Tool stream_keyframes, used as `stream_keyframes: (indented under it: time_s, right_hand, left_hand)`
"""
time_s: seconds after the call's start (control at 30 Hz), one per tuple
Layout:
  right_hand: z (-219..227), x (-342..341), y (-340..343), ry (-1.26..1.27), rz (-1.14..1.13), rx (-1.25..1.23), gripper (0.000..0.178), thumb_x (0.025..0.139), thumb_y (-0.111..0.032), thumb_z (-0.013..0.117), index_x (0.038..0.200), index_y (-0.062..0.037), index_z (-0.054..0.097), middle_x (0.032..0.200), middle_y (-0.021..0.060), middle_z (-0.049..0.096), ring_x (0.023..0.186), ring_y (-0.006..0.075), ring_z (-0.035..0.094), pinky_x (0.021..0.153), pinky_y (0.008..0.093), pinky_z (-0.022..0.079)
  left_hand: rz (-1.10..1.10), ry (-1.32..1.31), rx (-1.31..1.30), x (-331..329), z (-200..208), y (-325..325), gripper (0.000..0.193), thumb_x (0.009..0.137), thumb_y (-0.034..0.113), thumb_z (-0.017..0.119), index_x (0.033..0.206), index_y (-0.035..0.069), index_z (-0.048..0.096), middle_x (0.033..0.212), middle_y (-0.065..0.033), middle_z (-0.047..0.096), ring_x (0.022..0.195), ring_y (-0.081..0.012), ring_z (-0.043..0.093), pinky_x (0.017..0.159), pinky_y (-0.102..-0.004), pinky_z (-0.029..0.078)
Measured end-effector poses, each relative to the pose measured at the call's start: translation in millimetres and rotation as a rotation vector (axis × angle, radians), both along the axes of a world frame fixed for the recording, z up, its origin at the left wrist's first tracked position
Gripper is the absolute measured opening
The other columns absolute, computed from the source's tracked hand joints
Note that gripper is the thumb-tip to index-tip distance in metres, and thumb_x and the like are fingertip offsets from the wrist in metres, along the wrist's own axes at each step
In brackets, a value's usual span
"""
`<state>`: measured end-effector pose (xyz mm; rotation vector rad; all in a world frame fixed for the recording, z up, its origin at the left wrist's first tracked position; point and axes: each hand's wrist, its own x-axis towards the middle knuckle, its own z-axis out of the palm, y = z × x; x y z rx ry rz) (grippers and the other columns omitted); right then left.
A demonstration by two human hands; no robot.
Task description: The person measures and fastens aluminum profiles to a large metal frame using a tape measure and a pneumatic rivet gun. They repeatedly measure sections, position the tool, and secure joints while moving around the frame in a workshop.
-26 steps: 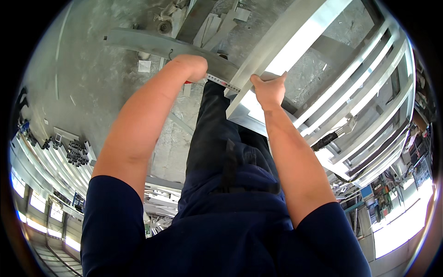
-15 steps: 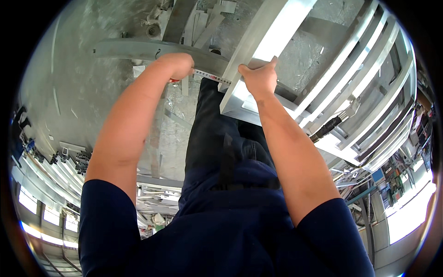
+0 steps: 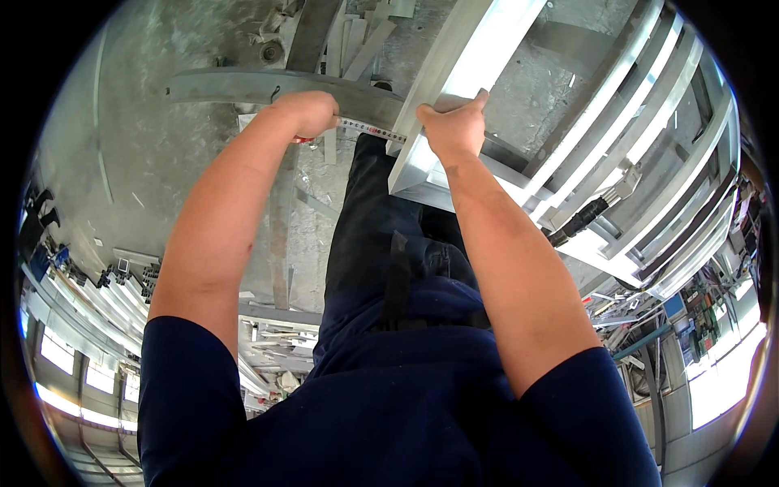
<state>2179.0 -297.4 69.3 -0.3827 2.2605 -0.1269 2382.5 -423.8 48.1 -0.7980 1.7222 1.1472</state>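
Observation:
My left hand point(image 3: 305, 114) is closed around a tape measure, of which a bit of the red case shows beneath the fingers. Its white tape blade point(image 3: 367, 127) stretches to the right and reaches the side of a silver metal frame point(image 3: 451, 63). Around that frame's wide near beam, close to its corner, my right hand point(image 3: 456, 130) is wrapped, thumb on the left side; the undersides of its fingers are hidden. How the blade's end meets the frame is too small to tell.
A long grey metal beam point(image 3: 219, 85) runs crosswise behind my left hand. Offcut strips point(image 3: 355, 49) lie on the floor beyond. Several parallel rails point(image 3: 604, 122) stand at the right, with a black-handled tool point(image 3: 583, 221) on them. Stacked profiles point(image 3: 89, 312) are at the far left.
Both hands keep their grips, and the tape blade still spans to the frame. My view has shifted slightly; my left hand sits a touch higher and farther left.

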Motion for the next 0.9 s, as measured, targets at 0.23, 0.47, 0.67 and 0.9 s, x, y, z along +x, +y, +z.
stream_keyframes:
  time_s: [0.23,0.47,0.67,0.9]
  right_hand:
    - [2.9,6.9,1.9,0.005,-0.082,-0.122,0.107,0.068,-0.024,0.077,0.150,0.0038,0.014,0.148,0.0282,0.030,0.125,0.0435,0.050,0.101,0.0441,0.049]
    - [-21.9,16.9,19.1,0.163,-0.051,-0.338,0.095,0.069,-0.019,0.074,0.145,0.0042,0.023,0.144,0.0268,0.032,0.130,0.0452,0.041,0.105,0.0465,0.044]
    - [-31.6,16.8,23.6,0.202,-0.042,-0.337,0.096,0.072,-0.031,0.075,0.145,0.0056,0.025,0.142,0.0279,0.036,0.127,0.0433,0.045,0.104,0.0459,0.043]
    - [-35.3,14.7,27.6,0.223,-0.002,-0.348,0.090,0.074,-0.036,0.075,0.141,0.0050,0.030,0.143,0.0280,0.035,0.124,0.0437,0.049,0.101,0.0461,0.046]
  left_hand:
    - [0.022,0.022,-0.019,0.1,5.2,1.1,0.027,0.097,0.027,0.053,0.095,0.004,0.067,0.065,-0.0097,0.063,0.056,-0.0246,0.062,0.057,-0.0404,0.049]
    - [-0.030,0.085,-0.170,11.6,-2.8,14.7,0.029,0.095,0.029,0.053,0.107,0.007,0.069,0.084,-0.0127,0.070,0.082,-0.0310,0.067,0.077,-0.0446,0.051]
    - [-0.041,0.015,-0.145,14.3,-13.2,21.3,0.028,0.098,0.029,0.052,0.110,0.010,0.069,0.085,-0.0092,0.070,0.081,-0.0261,0.068,0.077,-0.0426,0.053]
    - [0.141,-0.090,-0.081,15.9,-6.1,31.9,0.031,0.094,0.030,0.056,0.110,0.006,0.069,0.095,-0.0146,0.070,0.093,-0.0308,0.066,0.083,-0.0423,0.050]
